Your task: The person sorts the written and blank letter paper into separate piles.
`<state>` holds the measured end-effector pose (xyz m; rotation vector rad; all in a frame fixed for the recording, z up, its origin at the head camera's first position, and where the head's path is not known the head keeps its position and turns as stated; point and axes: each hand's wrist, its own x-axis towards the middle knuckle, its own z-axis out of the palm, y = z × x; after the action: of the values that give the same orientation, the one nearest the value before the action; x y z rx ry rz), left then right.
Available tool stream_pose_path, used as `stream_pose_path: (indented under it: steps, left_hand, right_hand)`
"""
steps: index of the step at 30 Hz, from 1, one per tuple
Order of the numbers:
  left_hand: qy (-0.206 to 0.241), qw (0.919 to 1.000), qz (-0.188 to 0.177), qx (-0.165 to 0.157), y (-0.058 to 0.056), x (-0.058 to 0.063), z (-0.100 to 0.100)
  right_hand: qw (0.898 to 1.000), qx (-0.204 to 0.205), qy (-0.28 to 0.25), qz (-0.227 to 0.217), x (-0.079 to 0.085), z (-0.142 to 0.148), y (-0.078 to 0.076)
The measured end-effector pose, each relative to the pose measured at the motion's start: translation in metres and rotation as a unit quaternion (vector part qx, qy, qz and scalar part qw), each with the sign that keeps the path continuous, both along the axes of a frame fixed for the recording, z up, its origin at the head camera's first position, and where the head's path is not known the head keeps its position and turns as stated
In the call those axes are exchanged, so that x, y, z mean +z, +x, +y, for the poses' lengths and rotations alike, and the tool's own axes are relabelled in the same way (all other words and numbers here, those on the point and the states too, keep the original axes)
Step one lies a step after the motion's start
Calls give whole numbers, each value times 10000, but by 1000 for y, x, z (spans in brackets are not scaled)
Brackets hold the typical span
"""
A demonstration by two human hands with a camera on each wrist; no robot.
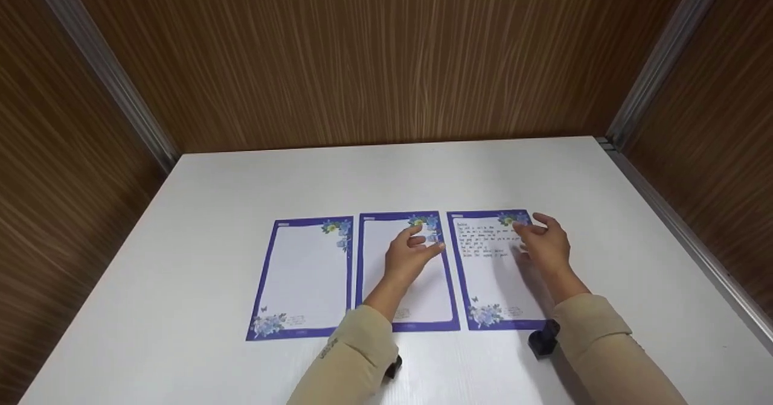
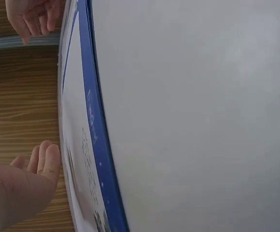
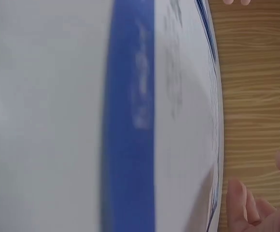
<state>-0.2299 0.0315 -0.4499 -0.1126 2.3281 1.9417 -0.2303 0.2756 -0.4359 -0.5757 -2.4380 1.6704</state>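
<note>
I've got the left hand (image 1: pixel 407 259) over the middle sheet (image 1: pixel 430 290), the right hand (image 1: pixel 548 247) over the written sheet (image 1: pixel 490 275). Both hands' fingers apart!

Soft light — faint shadows, right-wrist blur

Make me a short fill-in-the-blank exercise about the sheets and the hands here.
1. In the head view, the number of bordered sheets on the table is ____.
2. Of the left, middle and right sheets, black lines of text show near the top of the ____ one.
3. In that view, the left hand is over the ____ sheet.

Missing words: three; right; middle.
</note>
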Motion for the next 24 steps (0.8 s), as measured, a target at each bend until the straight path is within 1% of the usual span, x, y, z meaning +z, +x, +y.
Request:
stream_pose_path:
  steps: [6, 10, 14, 21, 24]
  left_hand:
    - [-126, 9999, 20, 115, -4, -1, -21]
    - [-63, 9998, 74, 174, -7, -1, -36]
    - [-2, 9998, 41, 196, -8, -1, -50]
    - [-53, 9996, 89, 265, -9, -1, -67]
    - [-117, 9995, 86, 296, -9, -1, -73]
  right_hand:
    - [9998, 198, -85, -18, -2, -16, -2]
    - [9993, 321, -199, -17, -2, -25, -3]
    - [9985, 459, -304, -40, -4, -31, -4]
    - [9970, 675, -387, -23, -6, -45, -6]
    - [9968, 730, -339, -26, -8, -52, -8]
